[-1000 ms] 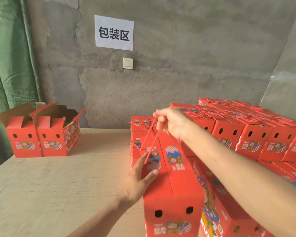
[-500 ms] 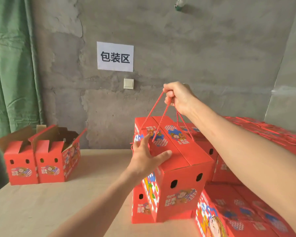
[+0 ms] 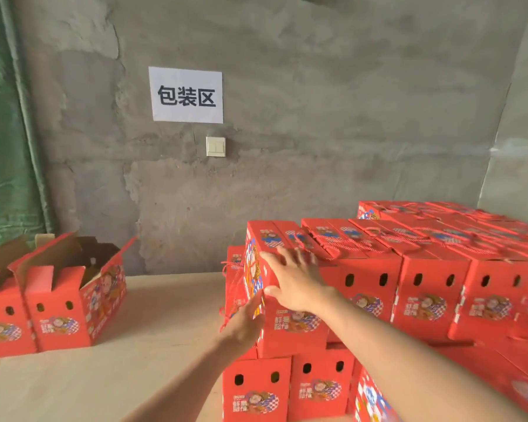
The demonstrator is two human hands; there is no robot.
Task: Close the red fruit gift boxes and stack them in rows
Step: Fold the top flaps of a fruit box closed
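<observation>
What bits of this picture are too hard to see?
All in the head view:
- Inside the open boxes: hidden by their own flaps and walls.
- Fingers of the right hand: blurred.
- Stack of closed boxes: cut off by the right and bottom edges.

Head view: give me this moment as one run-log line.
step: seating closed box on stack | left hand: flat on its left side | right hand: spread on its top edge | open boxes: two on table
</observation>
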